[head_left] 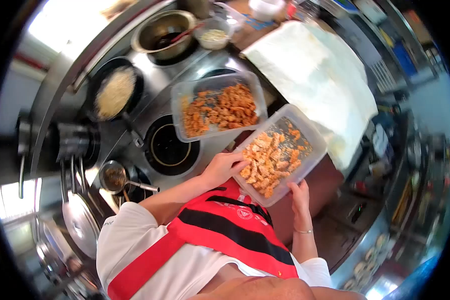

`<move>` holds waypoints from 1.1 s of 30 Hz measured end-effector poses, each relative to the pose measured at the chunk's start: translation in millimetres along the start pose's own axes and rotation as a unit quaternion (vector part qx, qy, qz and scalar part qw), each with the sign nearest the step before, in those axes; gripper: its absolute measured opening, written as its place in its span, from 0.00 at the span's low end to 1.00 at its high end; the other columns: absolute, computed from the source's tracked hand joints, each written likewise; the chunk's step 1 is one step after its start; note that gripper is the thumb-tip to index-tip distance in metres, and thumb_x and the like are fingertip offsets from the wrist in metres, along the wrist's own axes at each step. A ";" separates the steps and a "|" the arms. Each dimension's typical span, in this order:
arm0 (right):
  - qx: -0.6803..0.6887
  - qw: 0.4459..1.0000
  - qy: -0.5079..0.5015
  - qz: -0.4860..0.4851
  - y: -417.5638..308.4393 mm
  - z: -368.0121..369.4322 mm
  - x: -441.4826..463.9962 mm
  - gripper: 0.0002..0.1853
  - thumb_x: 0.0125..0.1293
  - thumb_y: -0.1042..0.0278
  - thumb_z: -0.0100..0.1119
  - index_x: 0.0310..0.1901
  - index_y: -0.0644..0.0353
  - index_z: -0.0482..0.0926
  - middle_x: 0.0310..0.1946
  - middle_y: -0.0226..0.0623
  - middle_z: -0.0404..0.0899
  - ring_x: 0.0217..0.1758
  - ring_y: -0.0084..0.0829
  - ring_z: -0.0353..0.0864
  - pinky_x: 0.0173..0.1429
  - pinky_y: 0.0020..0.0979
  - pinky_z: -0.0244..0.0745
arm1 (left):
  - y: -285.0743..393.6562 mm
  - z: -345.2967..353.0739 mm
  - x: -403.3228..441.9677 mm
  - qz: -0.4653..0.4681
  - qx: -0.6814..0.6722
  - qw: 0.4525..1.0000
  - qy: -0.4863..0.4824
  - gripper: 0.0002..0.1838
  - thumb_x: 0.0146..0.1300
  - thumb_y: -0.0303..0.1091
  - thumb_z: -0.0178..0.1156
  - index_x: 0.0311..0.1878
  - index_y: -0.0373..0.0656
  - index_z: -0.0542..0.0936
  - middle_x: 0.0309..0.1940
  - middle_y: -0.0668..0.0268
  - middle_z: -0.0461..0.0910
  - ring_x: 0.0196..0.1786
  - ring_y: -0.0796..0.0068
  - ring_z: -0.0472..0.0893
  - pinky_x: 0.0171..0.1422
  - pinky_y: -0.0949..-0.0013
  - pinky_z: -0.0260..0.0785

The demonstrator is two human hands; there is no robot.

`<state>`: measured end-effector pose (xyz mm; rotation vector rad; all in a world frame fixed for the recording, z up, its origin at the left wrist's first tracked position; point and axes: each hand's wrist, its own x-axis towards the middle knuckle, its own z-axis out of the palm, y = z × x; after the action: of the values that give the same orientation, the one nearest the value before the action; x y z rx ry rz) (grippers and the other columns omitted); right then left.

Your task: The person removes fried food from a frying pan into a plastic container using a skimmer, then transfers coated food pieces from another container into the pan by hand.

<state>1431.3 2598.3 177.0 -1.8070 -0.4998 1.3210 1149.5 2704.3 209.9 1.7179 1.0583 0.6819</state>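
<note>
A clear plastic container with orange-brown cooked pieces is tilted in front of my red apron. My left hand grips its left edge, fingers bent over the rim beside the food. At the lower right corner, my right hand pinches the rim, thumb on top. Just beyond it, a second clear plastic container holds similar, darker pieces and overlaps the stove. The two containers' edges lie close together; I cannot tell whether they touch.
A black frying pan with pale food sits at the left, near a black round hob. Behind stand a metal pot and a bowl of pale shreds. A small saucepan is at lower left; white cloth covers the right counter.
</note>
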 end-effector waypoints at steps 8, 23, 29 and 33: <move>-0.017 0.995 0.092 0.031 -3.9 29.7 8.4 0.17 0.54 0.74 0.53 0.47 0.64 0.71 0.35 0.31 0.76 0.32 0.21 0.75 0.30 0.23 0.71 | -4.9 13.9 56.1 0.162 -0.053 0.985 -0.040 0.07 0.49 0.25 0.66 0.28 0.40 0.76 0.23 0.62 0.75 0.28 0.62 0.77 0.31 0.66 0.68; 0.131 0.926 0.348 0.065 50.1 138.7 9.8 0.18 0.53 0.68 0.58 0.45 0.67 0.72 0.35 0.38 0.77 0.33 0.27 0.78 0.31 0.30 0.76 | -410.7 -90.1 66.8 0.208 0.387 0.875 -0.202 0.13 0.59 0.42 0.60 0.43 0.45 0.79 0.31 0.58 0.80 0.37 0.61 0.79 0.45 0.60 0.70; 0.325 0.824 0.464 0.029 47.8 211.0 8.8 0.16 0.55 0.70 0.55 0.45 0.68 0.72 0.35 0.41 0.79 0.30 0.31 0.80 0.31 0.33 0.78 | -520.6 -161.8 192.8 -0.049 0.419 0.768 -0.482 0.15 0.53 0.46 0.63 0.38 0.46 0.84 0.33 0.55 0.83 0.42 0.60 0.82 0.49 0.59 0.73; 0.399 0.743 0.537 -0.032 6.1 273.2 42.2 0.15 0.58 0.75 0.50 0.48 0.71 0.70 0.39 0.46 0.78 0.36 0.37 0.81 0.40 0.45 0.81 | -520.3 -206.0 307.9 -0.014 0.425 0.699 -0.574 0.16 0.54 0.43 0.61 0.39 0.41 0.83 0.35 0.53 0.83 0.40 0.56 0.83 0.43 0.58 0.74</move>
<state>1195.4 2729.5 117.2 -1.4281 0.5758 0.1566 946.7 3146.7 -203.7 2.2761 0.4122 -1.0691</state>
